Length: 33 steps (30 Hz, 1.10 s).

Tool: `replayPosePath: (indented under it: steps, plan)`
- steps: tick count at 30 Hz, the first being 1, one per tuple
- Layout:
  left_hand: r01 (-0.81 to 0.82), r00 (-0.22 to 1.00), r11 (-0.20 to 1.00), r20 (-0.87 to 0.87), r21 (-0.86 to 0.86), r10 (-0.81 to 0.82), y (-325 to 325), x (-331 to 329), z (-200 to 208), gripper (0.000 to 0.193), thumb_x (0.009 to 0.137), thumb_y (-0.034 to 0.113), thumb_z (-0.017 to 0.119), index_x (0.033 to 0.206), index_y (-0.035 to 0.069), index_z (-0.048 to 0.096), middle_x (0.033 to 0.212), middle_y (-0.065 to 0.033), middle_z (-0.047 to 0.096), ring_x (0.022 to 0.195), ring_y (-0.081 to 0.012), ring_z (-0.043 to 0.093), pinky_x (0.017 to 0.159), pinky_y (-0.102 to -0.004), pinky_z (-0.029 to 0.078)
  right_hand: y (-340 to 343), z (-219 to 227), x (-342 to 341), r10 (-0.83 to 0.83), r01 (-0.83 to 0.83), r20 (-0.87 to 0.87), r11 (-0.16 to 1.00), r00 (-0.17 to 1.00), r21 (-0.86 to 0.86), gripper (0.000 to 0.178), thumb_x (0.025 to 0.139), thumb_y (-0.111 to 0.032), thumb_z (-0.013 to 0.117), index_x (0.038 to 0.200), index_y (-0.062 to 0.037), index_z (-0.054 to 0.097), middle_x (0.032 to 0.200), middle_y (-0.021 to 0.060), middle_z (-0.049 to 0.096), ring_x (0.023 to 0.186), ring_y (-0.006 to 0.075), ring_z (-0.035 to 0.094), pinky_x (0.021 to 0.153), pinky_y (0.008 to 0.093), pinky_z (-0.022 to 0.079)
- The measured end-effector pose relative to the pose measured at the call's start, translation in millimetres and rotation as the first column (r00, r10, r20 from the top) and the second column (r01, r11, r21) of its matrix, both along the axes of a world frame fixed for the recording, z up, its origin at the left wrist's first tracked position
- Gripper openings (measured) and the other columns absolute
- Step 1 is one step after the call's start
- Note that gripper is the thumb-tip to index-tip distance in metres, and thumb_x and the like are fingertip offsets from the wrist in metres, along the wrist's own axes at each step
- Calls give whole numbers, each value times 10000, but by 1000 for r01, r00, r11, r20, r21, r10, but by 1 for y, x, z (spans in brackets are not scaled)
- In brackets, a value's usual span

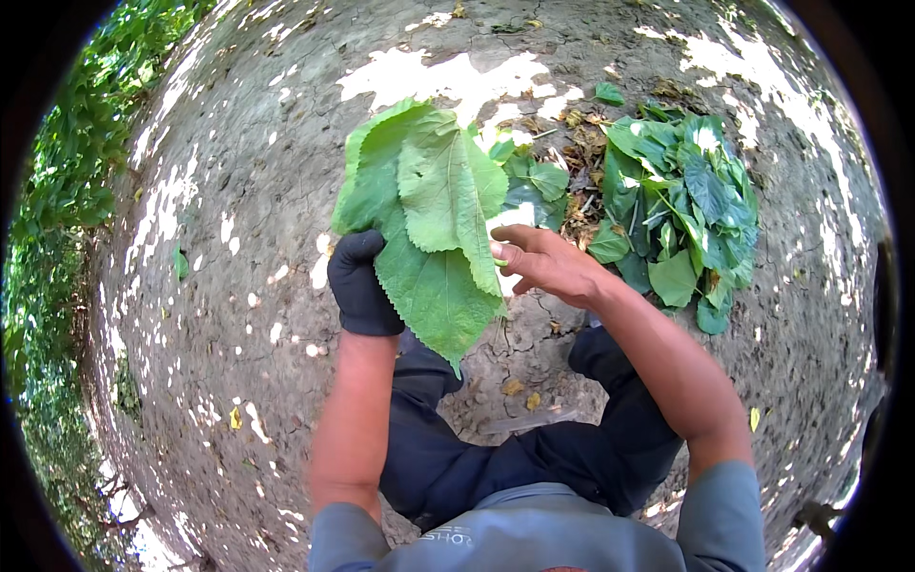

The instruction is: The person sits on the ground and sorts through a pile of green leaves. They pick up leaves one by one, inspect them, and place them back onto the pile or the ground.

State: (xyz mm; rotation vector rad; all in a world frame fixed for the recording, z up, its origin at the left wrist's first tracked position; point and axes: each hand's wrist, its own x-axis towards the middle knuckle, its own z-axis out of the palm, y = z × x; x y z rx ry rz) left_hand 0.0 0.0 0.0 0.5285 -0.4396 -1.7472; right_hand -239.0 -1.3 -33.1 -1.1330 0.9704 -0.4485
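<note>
2 hands in view, 1 gloved, 1 bare. L hand (pixel 365 284), in a black glove, is closed on the lower L side of 1 stack of broad green leaves (pixel 434 219), thumb on the near face. Stack = min. 3 leaves, overlapping, so exact no. can't be told; toothed edges, 1 pointed tip hanging down twd the lap. It's up in front of the person, approx. mid-width of the ground (pixel 257 200), above the dirt.

R hand (pixel 551 269), bare, is at the stack's R edge, thumb + index close together w/ a bit of green at the tips; can't tell if it's gripping or just touching.

On the ground, twd its R edge: 1 big leaf pile (pixel 688 210), lots of leaves, too many to count. Btwn that & the held stack: 1 smaller leaf bunch (pixel 545 181), partly hidden, w/ 1 patch of dry brown litter (pixel 583 157) beside it. 1 single green leaf (pixel 610 93) lies just off the pile's far side; 1 small green leaf (pixel 181 264) sits alone twd the ground's L edge, near the green foliage (pixel 71 172) lining that edge. Min. 4 yellow leaves: 2 btwn the legs (pixel 581 462), 1 (pixel 235 418) L, 1 (pixel 754 419) R.
</note>
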Motion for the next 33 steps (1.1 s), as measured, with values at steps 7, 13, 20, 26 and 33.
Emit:
replayPosePath:
  steps: [7, 13, 20, 26, 33]
  plan:
    - [60, 998, 997, -3, 42, -60, 5, -19, -6, 703, 744, 101, 565, 1419, -15, 408, 1384, -192, 515, 1269, -353, 513, 1102, -485, 400, 7, 5, 17, -374, 213, 439, 903, 817, 373, 400, 940, -276, 647, 1188, 35, 596, 1051, 115, 676, 883, 158, 670, 722, 322, 572]
    - [105, 965, 991, 230, 87, -123, 1, -20, -8, 543, 819, 66, 580, 1346, -22, 482, 1268, -155, 597, 1136, -277, 602, 983, -403, 492, -5, 18, -2, -402, 354, 303, 913, 864, 202, 193, 901, -57, 606, 1062, 13, 687, 964, 71, 718, 788, 117, 680, 716, 274, 560]
    - [58, 733, 997, 675, 52, -78, -2, -26, -15, 192, 817, 106, 695, 978, 1, 696, 799, -37, 682, 576, -107, 574, 537, -263, 466, -11, 15, -24, -461, 423, 209, 883, 862, 202, 261, 917, -104, 586, 1150, -5, 650, 1014, 88, 703, 849, 139, 680, 742, 277, 568]
    - [161, 583, 987, 805, 22, -113, 2, -33, -19, 185, 820, 117, 708, 951, -14, 706, 795, -49, 686, 612, -108, 590, 572, -272, 476, -11, 33, -33, -461, 390, 290, 880, 839, 270, 310, 904, -141, 663, 1172, 7, 612, 1050, 104, 689, 846, 156, 678, 762, 318, 581]
    - [244, 696, 967, 682, 70, -225, 2, -46, -20, 356, 851, 152, 696, 1164, -5, 632, 1025, -84, 691, 907, -166, 658, 780, -316, 537, -12, 21, -42, -483, 478, 99, 876, 870, 72, 182, 857, -15, 636, 1032, -15, 686, 896, 9, 681, 795, 81, 620, 710, 273, 529]
